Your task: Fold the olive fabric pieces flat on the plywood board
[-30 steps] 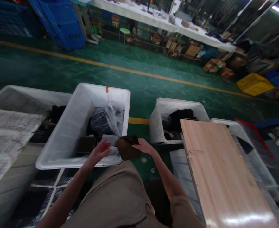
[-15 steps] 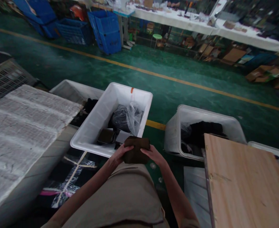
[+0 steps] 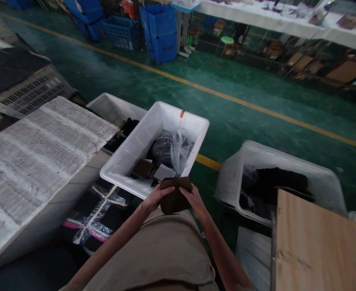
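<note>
Both my hands grip a small dark brown pouch [image 3: 174,197] just above my lap. My left hand [image 3: 155,197] holds its left side and my right hand [image 3: 192,197] its right side, fingers curled over the top edge. Right beyond the pouch stands a white plastic bin [image 3: 129,155] holding a clear bag of dark goods [image 3: 170,148], another brown pouch [image 3: 143,168] and a pale flat piece [image 3: 163,172].
A second white bin [image 3: 329,182] with dark items stands at right, behind a wooden board [image 3: 317,246]. A pale padded table [image 3: 35,157] lies at left, with a third white bin [image 3: 111,109] behind it. Blue crates [image 3: 161,30] and long white tables [image 3: 274,20] line the far side of the green floor.
My left hand came off the bin's contents and joined the right on the brown pouch. The view swung left, so the bins and board shifted right in the picture.
</note>
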{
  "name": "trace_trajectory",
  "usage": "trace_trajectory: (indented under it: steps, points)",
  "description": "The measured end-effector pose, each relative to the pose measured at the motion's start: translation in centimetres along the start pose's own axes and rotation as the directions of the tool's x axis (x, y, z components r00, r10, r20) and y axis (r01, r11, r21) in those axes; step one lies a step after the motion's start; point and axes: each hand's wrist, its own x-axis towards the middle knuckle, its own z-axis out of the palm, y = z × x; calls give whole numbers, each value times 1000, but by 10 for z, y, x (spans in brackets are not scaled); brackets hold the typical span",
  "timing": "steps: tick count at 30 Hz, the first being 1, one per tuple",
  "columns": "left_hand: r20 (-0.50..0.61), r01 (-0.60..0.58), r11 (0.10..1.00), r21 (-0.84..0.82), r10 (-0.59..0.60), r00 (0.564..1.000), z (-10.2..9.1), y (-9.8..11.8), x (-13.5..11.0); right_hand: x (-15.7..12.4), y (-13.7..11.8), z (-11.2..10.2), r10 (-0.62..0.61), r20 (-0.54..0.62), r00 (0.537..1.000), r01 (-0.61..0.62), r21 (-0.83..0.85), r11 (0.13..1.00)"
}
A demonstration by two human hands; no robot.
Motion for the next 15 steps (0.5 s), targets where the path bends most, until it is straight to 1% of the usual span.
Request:
trace_trajectory:
  steps: [2,5,8,11,15]
  points:
    - [-30,8,1000,-3,-8,1000,2,0,2,2,-4,-2,4,23,1000,-4,2,1000]
    - [-36,-44,999,-7,44,998,4,0,4,1,-5,-4,52,83,995,-54,26,998]
    - [-62,-80,996,-25,78,995,1,0,4,-1,-3,-3,96,118,988,-97,6,995]
    - [-62,-59,996,-59,55,997,-9,-1,2,1,-2,-3,85,109,990,-82,-33,996]
    - [8,-40,998,-50,40,999,-21,-3,1,-1,-6,-6,54,66,996,-51,-56,997]
